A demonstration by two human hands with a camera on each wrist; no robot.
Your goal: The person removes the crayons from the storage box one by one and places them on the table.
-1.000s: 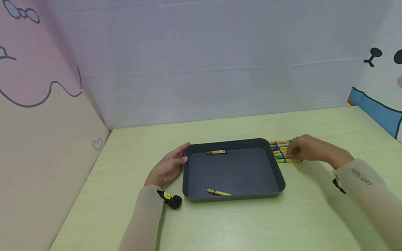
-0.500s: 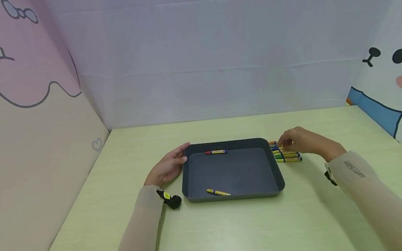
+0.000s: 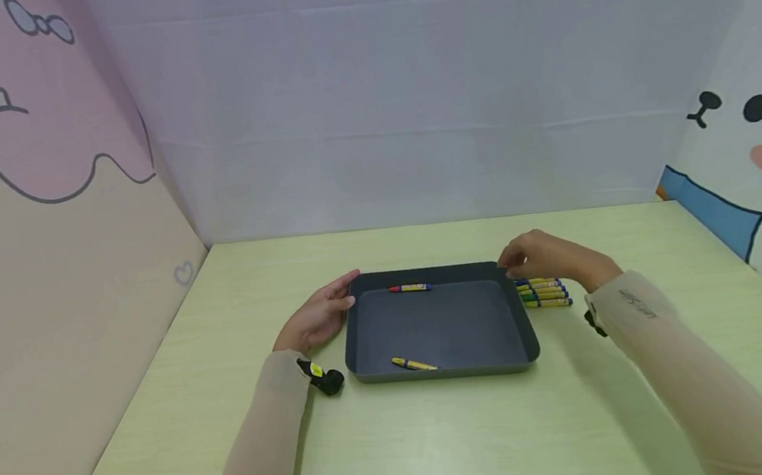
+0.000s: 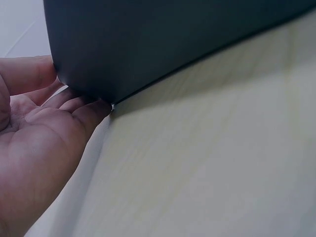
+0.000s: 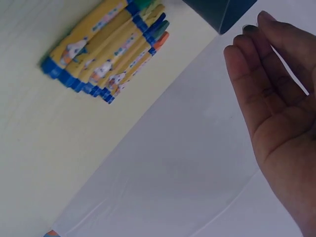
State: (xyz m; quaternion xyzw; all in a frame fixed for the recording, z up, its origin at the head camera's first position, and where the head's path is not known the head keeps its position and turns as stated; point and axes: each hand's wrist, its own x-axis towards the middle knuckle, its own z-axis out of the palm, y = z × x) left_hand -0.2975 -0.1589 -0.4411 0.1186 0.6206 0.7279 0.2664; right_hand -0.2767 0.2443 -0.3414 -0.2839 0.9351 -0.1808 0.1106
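Observation:
A dark grey tray [image 3: 440,332] lies on the table with a red crayon [image 3: 409,287] near its back wall and a yellow crayon [image 3: 414,364] near its front wall. My left hand [image 3: 316,319] touches the tray's left side, fingers stretched toward the back corner and thumb at the rim. In the left wrist view, its fingertips lie against the lower edge of the tray wall. My right hand [image 3: 544,256] is at the tray's back right corner, its fingers fairly straight in the right wrist view. Several crayons [image 5: 103,49] lie side by side below it, right of the tray.
The pale wooden table [image 3: 405,446] carries the tray and crayons. A white cloth [image 3: 367,114] hangs behind it, and printed cartoon panels stand at the left and right. A black wrist camera [image 3: 329,382] sits at the left cuff, close to the tray.
My right hand has moved left and back from over the row of crayons to the tray's back right corner. My left hand, the tray and the crayons inside it have stayed in place.

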